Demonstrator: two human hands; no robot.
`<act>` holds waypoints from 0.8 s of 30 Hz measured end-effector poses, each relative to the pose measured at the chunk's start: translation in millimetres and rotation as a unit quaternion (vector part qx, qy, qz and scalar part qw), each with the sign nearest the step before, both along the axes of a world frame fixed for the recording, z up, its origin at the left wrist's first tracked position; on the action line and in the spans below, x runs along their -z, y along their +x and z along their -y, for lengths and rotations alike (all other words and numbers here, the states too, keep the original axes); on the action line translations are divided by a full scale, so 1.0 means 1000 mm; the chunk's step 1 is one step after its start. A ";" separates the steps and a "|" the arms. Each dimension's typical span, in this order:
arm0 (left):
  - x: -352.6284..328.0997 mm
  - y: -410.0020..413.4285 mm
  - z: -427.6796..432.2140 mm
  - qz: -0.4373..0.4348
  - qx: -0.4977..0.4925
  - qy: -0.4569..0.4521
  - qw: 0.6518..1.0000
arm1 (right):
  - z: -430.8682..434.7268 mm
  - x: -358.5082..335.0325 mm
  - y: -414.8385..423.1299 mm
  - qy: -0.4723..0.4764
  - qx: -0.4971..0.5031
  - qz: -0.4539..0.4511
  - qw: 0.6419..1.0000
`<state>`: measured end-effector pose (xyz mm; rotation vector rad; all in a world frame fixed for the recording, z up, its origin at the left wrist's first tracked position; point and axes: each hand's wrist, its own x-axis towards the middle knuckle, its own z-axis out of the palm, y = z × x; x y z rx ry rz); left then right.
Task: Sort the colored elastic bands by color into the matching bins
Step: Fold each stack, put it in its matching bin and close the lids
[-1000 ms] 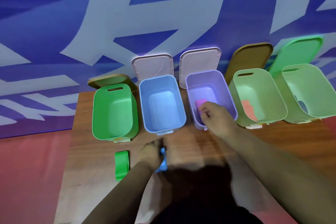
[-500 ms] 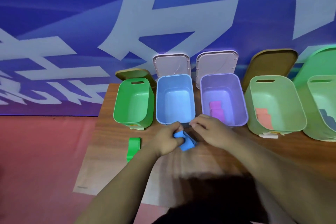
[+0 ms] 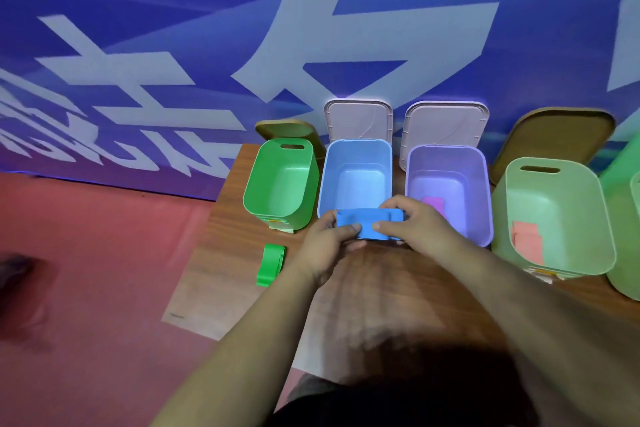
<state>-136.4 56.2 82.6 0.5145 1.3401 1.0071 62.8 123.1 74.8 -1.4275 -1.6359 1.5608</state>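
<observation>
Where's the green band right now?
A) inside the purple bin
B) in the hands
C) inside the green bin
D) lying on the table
D: the green band lies on the table near the green bin; the left hand and right hand hold the blue band.

A staged set, closer to an event booth than a home: a large blue banner (image 3: 311, 45) with white lettering fills the backdrop from 9 to 3 o'clock. Red floor (image 3: 86, 270) spreads at 8 o'clock, and a small wooden desk (image 3: 221, 253) carries open plastic bins (image 3: 356, 156) at 1 o'clock.
</observation>
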 end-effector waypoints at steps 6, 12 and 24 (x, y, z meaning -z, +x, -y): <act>0.011 -0.012 -0.012 0.056 -0.002 -0.027 0.998 | -0.022 -0.005 -0.023 -0.123 0.059 -0.056 0.989; 0.021 -0.038 -0.032 -0.094 0.053 -0.044 0.993 | -0.044 -0.004 -0.046 -0.102 0.025 0.003 0.994; 0.056 -0.088 -0.060 -0.445 0.295 0.066 0.843 | -0.095 0.024 -0.091 0.159 -0.169 0.334 0.914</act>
